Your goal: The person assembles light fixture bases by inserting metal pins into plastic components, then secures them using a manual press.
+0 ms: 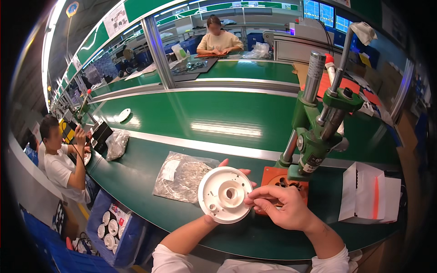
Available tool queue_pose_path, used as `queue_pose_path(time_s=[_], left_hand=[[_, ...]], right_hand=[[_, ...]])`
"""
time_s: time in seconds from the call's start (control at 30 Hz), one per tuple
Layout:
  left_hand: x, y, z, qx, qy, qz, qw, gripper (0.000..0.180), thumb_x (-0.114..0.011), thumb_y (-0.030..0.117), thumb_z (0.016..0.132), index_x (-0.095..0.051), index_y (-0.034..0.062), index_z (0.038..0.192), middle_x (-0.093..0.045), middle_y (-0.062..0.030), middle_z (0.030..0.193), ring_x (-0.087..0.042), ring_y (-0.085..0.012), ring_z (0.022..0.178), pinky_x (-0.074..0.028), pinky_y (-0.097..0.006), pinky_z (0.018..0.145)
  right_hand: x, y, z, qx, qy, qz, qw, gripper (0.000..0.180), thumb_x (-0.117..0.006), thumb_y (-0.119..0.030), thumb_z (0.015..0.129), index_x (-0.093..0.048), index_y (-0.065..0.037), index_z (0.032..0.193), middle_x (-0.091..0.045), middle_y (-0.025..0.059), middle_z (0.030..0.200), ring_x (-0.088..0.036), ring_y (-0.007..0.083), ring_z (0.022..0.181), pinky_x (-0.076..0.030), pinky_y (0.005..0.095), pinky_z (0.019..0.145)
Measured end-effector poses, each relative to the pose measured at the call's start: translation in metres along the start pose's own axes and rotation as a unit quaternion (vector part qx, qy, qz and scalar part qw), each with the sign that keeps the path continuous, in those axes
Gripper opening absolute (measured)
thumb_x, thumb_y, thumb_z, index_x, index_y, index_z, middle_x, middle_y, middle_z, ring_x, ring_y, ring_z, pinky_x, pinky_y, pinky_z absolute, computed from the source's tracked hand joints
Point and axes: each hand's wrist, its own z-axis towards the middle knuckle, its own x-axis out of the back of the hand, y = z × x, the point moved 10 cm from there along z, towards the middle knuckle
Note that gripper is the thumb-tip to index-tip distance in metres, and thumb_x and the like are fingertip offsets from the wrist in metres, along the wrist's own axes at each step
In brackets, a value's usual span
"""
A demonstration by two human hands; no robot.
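Note:
A round white plastic housing with a raised ring and a central hole is tilted up toward me over the green bench. My left hand grips it from behind; most of that hand is hidden by the disc, with fingertips showing past its far rim. At the housing's right edge, my right hand has thumb and fingers pinched together; whatever is between them is too small to make out. Just left of the housing lies a clear bag of thin metal pins. Beyond my right hand is the orange base plate of a green hand press.
A white open carton stands right of the press. Lower left, a blue crate holds several white round parts. A conveyor runs behind the bench, carrying a white disc. One co-worker sits at left, another across the line.

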Motion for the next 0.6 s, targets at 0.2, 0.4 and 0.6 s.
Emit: queue_pose_path(time_s=[0.2,0.4,0.6], left_hand=[[0.008,-0.005,0.003,-0.013,-0.017,-0.057,0.998,0.155,-0.082,0.086,0.06,-0.006,0.0054,0.168,-0.045,-0.0356,0.15,-0.059,-0.0458,0.132,-0.055,-0.056,0.109],[0.01,-0.015,0.004,0.067,0.005,-0.103,0.992,0.156,-0.071,0.093,0.059,-0.013,-0.0059,0.165,-0.049,-0.0405,0.146,-0.057,-0.0474,0.135,-0.053,-0.054,0.111],[0.007,-0.014,0.006,0.057,0.007,-0.128,0.99,0.157,-0.08,0.086,0.057,-0.012,-0.0058,0.165,-0.048,-0.0408,0.146,-0.061,-0.0432,0.131,-0.053,-0.048,0.112]], right_hand=[[0.008,0.012,0.0,-0.059,0.041,0.138,0.988,0.015,-0.061,-0.004,0.107,-0.065,0.003,0.119,-0.078,0.0084,0.114,-0.073,0.0094,0.1,-0.06,0.0236,0.083],[0.013,-0.015,-0.001,0.07,0.073,-0.005,0.995,0.011,-0.069,-0.002,0.101,-0.071,-0.002,0.112,-0.076,0.0081,0.116,-0.071,0.0073,0.092,-0.059,0.0216,0.074],[0.0,-0.024,-0.003,0.087,0.039,-0.104,0.99,0.015,-0.077,-0.002,0.094,-0.075,-0.003,0.108,-0.073,0.008,0.098,-0.072,0.0165,0.083,-0.056,0.0283,0.066]])
